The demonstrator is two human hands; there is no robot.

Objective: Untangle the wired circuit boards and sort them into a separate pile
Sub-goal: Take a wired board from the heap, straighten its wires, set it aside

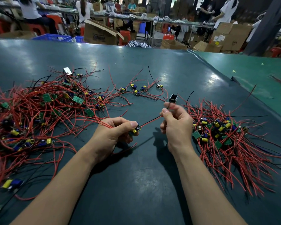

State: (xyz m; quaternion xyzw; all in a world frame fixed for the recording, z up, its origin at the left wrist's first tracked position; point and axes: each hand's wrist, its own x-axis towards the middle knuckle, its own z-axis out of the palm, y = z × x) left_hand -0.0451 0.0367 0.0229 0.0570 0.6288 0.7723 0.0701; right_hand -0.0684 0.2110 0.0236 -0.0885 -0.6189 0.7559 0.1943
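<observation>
Head view: left hand (pixel 115 132) grips a board (pixel 135 130) above the worktop (pixel 144 184); right hand (pixel 177 125) pinches its wires (pixel 151 121), tangle (pixel 39 114) left, sorted pile (pixel 225 137) right.

A single head-worn view looks forward and down, close above both hands, the table (pixel 136 184) stretching beyond the fingertips.

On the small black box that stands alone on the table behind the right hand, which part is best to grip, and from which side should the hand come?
Probably pinch the small black box across its two side walls, coming from above. It seems to stand upright on the table, and its top is free. Red wires lie near its left base, so a low approach from that side could snag. Its open face is too blurred to judge.
</observation>
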